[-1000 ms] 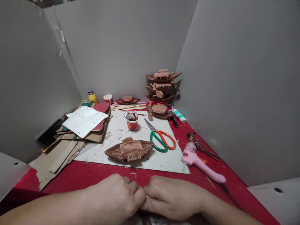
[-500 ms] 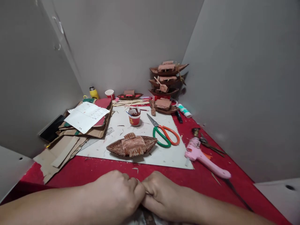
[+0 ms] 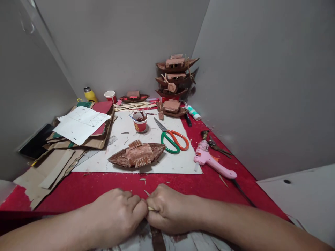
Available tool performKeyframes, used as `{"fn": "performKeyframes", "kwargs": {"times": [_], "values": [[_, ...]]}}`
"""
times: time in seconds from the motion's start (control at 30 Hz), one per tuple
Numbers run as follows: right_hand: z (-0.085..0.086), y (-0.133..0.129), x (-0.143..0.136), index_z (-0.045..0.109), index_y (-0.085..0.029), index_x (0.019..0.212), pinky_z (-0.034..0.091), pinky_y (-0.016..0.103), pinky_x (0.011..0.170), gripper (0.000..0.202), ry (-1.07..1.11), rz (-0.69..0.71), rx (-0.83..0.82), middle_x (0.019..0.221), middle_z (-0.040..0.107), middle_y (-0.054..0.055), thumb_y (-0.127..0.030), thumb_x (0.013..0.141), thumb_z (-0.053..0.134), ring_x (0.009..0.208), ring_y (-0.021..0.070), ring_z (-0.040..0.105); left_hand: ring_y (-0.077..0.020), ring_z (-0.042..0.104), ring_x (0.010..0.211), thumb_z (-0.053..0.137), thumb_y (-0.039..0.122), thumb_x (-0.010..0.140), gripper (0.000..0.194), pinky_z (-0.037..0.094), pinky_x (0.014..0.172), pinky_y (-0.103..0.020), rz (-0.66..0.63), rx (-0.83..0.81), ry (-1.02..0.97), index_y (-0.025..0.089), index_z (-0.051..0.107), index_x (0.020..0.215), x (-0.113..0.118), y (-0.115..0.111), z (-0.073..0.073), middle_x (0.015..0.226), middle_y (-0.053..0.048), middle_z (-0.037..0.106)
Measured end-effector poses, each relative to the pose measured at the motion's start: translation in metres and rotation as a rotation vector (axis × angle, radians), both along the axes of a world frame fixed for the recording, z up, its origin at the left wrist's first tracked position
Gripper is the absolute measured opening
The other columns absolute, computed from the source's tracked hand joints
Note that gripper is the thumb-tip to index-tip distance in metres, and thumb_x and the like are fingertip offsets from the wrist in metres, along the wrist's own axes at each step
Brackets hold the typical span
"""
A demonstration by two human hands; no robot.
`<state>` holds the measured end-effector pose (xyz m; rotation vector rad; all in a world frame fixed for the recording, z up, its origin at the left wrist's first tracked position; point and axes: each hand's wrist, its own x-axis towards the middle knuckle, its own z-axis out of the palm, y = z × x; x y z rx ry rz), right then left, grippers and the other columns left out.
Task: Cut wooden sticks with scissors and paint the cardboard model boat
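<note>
My left hand and my right hand are both closed in fists, knuckles up, pressed together at the table's near edge. A short length of a thin, pale wooden stick shows between them; the rest is hidden in the fingers. Beyond the hands, a brown model boat with a small roof lies on a white sheet. A red paper cup with brown paint and a blue-handled brush stands behind it. Scissors with one green and one orange handle lie to the boat's right.
A pink glue gun and pliers lie at the right. Cardboard pieces and a paper drawing are piled at the left. Stacked model boats stand at the back by the grey wall, near several thin sticks.
The view has shifted, so the tabletop things appear further left and slightly higher. Both hands stay closed together, and a bit of pale stick now shows between them.
</note>
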<state>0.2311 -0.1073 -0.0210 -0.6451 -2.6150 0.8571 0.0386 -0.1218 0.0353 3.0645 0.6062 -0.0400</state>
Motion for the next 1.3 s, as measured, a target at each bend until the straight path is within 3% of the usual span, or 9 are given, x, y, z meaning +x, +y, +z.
{"fn": "performKeyframes", "kwargs": {"times": [0.2, 0.47, 0.87, 1.3], "values": [[0.0, 0.001, -0.002, 0.037, -0.018, 0.049, 0.024, 0.019, 0.042, 0.028, 0.02, 0.014, 0.0, 0.045, 0.04, -0.007, -0.009, 0.071, 0.052, 0.041, 0.0059, 0.027, -0.0185, 0.053, 0.052, 0.046, 0.015, 0.087, 0.008, 0.036, 0.045, -0.032, -0.01, 0.041, 0.023, 0.017, 0.052, 0.082, -0.002, -0.001, -0.004, 0.069, -0.004, 0.062], [-0.006, -0.002, -0.005, 0.024, -0.02, 0.053, 0.02, 0.019, 0.042, 0.032, 0.096, 0.031, -0.075, 0.048, 0.022, -0.01, -0.006, 0.066, 0.05, 0.041, 0.0046, 0.022, -0.0187, 0.053, 0.053, 0.049, 0.013, 0.085, 0.005, 0.036, 0.046, -0.032, -0.026, 0.043, -0.01, 0.017, 0.051, 0.083, -0.008, -0.004, -0.013, 0.07, -0.003, 0.061], [-0.006, -0.002, -0.005, 0.022, -0.022, 0.055, 0.021, 0.021, 0.044, 0.033, 0.132, 0.078, -0.092, 0.05, 0.022, -0.01, -0.004, 0.066, 0.048, 0.043, 0.0057, 0.025, -0.0174, 0.05, 0.052, 0.05, 0.015, 0.085, 0.004, 0.033, 0.045, -0.032, -0.046, 0.03, -0.08, 0.017, 0.05, 0.082, -0.01, -0.003, -0.016, 0.067, -0.002, 0.058], [-0.005, 0.0, -0.002, 0.023, -0.022, 0.057, 0.022, 0.021, 0.044, 0.028, 0.248, 0.12, -0.155, 0.05, 0.024, -0.009, -0.009, 0.072, 0.043, 0.044, 0.006, 0.025, -0.0172, 0.051, 0.05, 0.034, 0.014, 0.092, 0.019, 0.035, 0.045, -0.031, -0.072, 0.024, -0.162, 0.018, 0.05, 0.082, -0.006, 0.003, -0.008, 0.064, -0.003, 0.059]]}}
